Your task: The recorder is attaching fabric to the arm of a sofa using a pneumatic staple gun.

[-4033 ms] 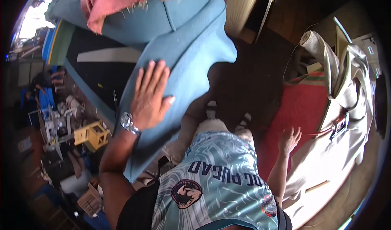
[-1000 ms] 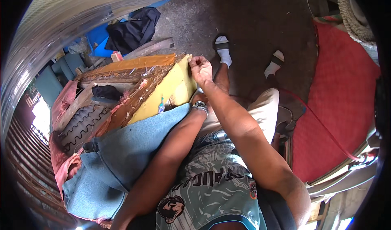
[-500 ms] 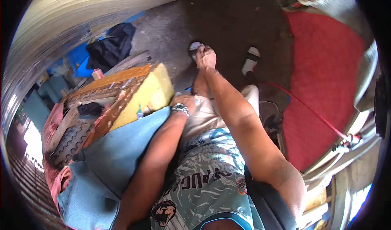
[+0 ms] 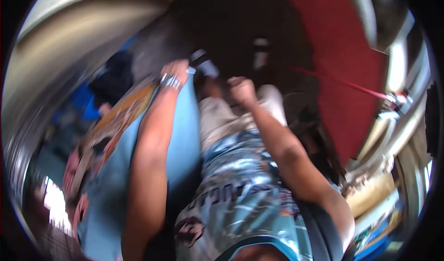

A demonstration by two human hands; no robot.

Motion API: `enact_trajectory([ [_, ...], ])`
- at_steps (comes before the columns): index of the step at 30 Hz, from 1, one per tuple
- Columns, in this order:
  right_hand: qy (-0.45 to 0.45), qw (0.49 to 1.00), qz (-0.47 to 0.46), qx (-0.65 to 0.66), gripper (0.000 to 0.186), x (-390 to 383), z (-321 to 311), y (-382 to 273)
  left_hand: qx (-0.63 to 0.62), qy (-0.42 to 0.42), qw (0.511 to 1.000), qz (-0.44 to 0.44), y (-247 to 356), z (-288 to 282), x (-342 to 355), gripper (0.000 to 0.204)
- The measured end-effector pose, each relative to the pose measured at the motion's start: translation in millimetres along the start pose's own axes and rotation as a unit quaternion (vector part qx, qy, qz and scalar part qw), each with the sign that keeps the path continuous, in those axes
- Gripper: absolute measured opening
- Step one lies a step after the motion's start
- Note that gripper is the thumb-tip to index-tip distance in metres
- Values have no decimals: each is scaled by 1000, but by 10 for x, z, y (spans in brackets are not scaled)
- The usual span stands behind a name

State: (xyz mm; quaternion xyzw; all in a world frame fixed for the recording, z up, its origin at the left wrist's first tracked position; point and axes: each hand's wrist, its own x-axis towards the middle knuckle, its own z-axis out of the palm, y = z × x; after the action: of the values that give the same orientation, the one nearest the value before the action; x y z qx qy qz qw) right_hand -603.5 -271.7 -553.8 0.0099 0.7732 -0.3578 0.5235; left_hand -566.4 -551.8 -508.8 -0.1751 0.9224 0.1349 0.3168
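Head view, blurred: dark floor (image 4: 226, 16) spreads ahead on the far side, giving open room between the blue fabric (image 4: 186, 127) on my left and the red fabric (image 4: 342, 71) on my right. The blue fabric lies along my left side, its long axis running from near left to far and slightly right; its right edge drops beside my leg. The red fabric's left edge borders the floor. Just left of the blue fabric shows a frame (image 4: 132, 104) with an orange-brown edge. A thin red hose (image 4: 351, 85) crosses the red fabric. My left hand (image 4: 177, 70) has a narrow grip on the blue fabric's far end. My right hand (image 4: 243, 91) is curled nearly closed between my knees; whether it holds anything, I cannot tell.
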Motion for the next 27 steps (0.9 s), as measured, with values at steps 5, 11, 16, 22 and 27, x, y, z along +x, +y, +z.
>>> enact_trajectory([
  [5, 95, 988, 31, 118, 20, 166, -136, 512, 95, -193, 975, -46, -609, -125, 75, 26],
  [11, 13, 984, -70, 164, 32, 383, 158, 606, 121, -252, 958, -59, -664, 37, 53, 31],
  [16, -215, 909, -41, 353, 43, 263, 1151, -108, 90, -191, 974, -81, 229, 71, -205, 26],
  [22, -261, 849, 125, 442, 29, 273, 1203, -451, 30, -177, 980, -85, 357, -158, -135, 28],
  [27, -210, 895, 136, 369, 29, 568, 1271, -634, 50, -188, 981, -16, -162, -184, 18, 40],
])
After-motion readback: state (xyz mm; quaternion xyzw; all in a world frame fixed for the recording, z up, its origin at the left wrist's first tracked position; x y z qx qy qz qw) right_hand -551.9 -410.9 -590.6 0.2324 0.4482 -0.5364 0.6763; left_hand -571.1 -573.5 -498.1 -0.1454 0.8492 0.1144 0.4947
